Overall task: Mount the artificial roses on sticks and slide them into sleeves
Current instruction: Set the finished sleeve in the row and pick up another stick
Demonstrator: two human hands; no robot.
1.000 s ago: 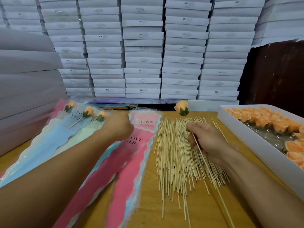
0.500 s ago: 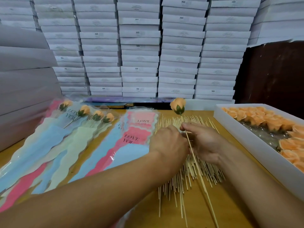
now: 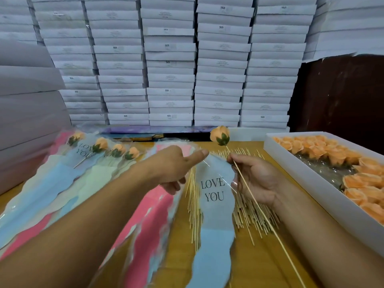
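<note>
Across the wooden table (image 3: 182,242) lie thin pale sticks (image 3: 245,213); flat white cartons (image 3: 170,80) wall the far side. Left hand (image 3: 172,169) pinches a glossy blue sleeve (image 3: 214,204); right hand (image 3: 257,179) pinches the stick-mounted orange rose (image 3: 220,135), upright at centre.

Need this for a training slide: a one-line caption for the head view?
Right hand holds a stick-mounted rose while left hand lifts a blue LOVE YOU sleeve over the loose sticks.

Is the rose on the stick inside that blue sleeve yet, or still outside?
Outside. The rose stands above the blue sleeve, and its stick, held by the right hand, runs beside the sleeve.
</note>
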